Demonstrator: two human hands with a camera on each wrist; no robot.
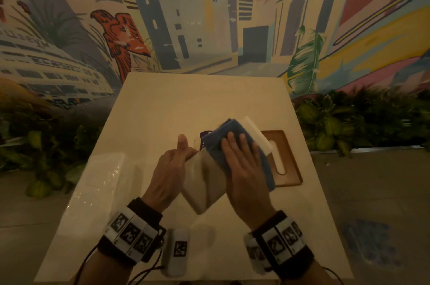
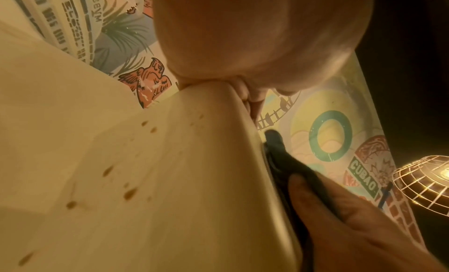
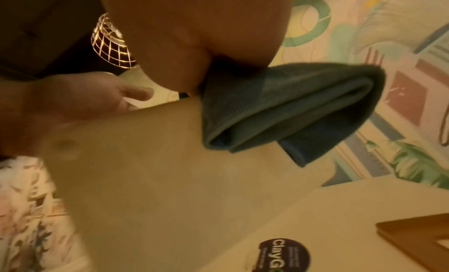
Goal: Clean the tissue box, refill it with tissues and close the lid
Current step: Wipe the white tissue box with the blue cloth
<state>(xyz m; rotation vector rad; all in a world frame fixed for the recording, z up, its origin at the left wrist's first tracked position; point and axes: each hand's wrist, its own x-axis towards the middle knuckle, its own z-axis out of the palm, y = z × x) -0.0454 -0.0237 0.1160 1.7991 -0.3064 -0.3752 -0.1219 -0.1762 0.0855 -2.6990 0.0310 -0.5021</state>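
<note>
The tissue box [image 1: 202, 182] is held tilted, long axis running near-left to far-right; left hand [image 1: 171, 173] grips it, right hand [image 1: 244, 168] presses a blue cloth [image 1: 232, 136] flat with straight fingers.

Matt beige tissue box [image 1: 204, 182], woven blue cloth [image 1: 232, 143], smooth wooden lid [image 1: 287, 161].

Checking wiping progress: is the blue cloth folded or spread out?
Folded. The blue cloth shows stacked layers at its edge in the right wrist view, and the right hand presses it against the tissue box.
</note>
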